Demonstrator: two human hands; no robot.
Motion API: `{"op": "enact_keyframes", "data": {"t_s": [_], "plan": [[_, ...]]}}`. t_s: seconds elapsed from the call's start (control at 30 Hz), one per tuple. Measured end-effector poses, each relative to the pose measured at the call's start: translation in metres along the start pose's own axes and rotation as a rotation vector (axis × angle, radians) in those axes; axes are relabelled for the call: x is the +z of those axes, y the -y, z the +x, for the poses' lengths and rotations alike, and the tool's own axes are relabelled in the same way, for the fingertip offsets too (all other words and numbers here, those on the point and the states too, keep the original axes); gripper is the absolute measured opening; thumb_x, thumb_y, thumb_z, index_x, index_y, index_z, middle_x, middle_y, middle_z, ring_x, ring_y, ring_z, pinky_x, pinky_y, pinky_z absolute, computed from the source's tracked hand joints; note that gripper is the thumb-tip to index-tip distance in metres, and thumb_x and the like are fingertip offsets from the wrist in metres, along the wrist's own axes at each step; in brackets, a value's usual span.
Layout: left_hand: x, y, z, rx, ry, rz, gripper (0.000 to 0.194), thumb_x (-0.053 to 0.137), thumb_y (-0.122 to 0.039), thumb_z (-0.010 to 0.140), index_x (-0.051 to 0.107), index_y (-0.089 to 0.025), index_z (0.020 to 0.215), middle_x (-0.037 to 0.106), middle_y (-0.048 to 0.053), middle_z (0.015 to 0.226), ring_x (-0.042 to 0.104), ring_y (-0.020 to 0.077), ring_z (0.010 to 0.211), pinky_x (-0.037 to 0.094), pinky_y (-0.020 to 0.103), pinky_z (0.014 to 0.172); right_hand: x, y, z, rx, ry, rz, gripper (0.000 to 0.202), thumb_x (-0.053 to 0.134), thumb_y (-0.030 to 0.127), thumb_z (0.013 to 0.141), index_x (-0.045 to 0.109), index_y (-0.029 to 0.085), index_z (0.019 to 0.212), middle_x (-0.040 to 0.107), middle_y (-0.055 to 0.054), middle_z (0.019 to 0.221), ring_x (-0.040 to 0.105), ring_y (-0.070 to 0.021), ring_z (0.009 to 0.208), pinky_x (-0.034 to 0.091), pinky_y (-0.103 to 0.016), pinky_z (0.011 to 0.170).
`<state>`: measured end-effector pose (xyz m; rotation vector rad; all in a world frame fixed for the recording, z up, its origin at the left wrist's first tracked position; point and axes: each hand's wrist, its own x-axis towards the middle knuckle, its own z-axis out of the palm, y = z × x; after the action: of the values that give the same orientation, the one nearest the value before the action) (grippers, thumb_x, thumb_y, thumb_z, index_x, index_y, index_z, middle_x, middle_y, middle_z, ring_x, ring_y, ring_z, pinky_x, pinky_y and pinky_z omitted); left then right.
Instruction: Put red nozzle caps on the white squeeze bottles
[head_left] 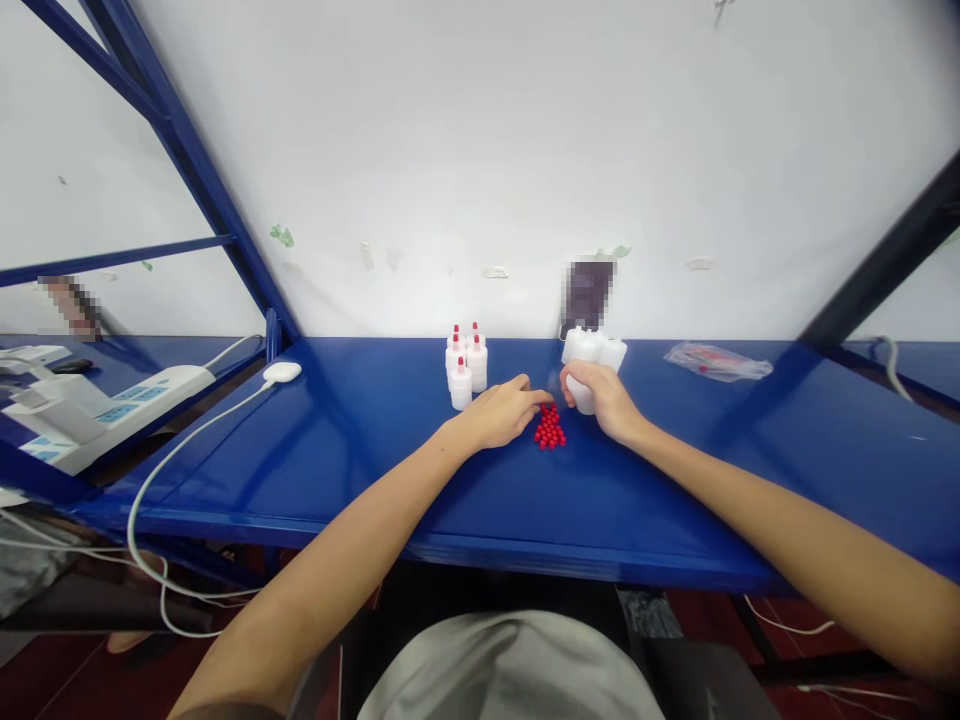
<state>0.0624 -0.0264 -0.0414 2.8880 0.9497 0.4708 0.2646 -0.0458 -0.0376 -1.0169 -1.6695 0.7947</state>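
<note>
Stretched over the blue table, my left hand (504, 412) has its fingers apart, with the fingertips at the upper edge of a small pile of red caps (551, 430). No cap shows clearly between those fingers. My right hand (604, 395) is closed around a white plastic bottle (583, 398), just right of the pile; fingers cover part of it. Behind that hand stand several white bottles (592, 345) without red tips. To the left of my left hand, several white bottles with red caps (461, 383) stand upright in a group.
A clear plastic bag (718, 361) with something red inside lies on the right of the table (337, 440). A dark blurred object (589, 292) leans on the wall. At left are a white round-ended cable (282, 372), a power strip (127, 410) and a blue metal frame (202, 170).
</note>
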Motion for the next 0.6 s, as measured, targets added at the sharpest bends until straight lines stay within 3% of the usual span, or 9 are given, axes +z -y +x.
{"op": "enact_keyframes", "data": {"t_s": [0.27,0.43,0.6], "plan": [[0.003,0.006,0.002,-0.010,-0.121,-0.128,0.019,0.048,-0.021,0.094,0.065,-0.016,0.101,0.059,0.006,0.089,0.059,0.0171,0.082,0.048,0.031,0.080,-0.004,-0.005,0.000,0.010,-0.017,-0.123,0.052,0.039,0.059,0.092,0.055,0.019,0.064,0.052,0.000,0.055,0.050,-0.0154,0.053,0.038,-0.030,0.057],[-0.005,-0.005,-0.002,-0.020,-0.381,-0.320,0.018,0.050,-0.025,0.095,0.065,-0.017,0.101,0.067,0.005,0.089,0.061,0.0139,0.076,0.049,0.027,0.072,-0.002,0.006,0.000,-0.016,-0.003,-0.355,0.048,0.045,0.056,0.091,0.059,0.018,0.065,0.055,0.000,0.054,0.053,-0.0161,0.055,0.039,-0.030,0.062],[-0.011,-0.023,-0.005,-0.068,-0.544,-0.552,0.017,0.059,-0.026,0.090,0.069,-0.016,0.099,0.073,0.006,0.093,0.066,0.0133,0.074,0.051,0.024,0.062,0.001,0.011,-0.005,-0.075,0.090,-0.341,0.045,0.042,0.057,0.094,0.063,0.019,0.083,0.061,-0.001,0.065,0.056,-0.0167,0.060,0.039,-0.029,0.062]]}}
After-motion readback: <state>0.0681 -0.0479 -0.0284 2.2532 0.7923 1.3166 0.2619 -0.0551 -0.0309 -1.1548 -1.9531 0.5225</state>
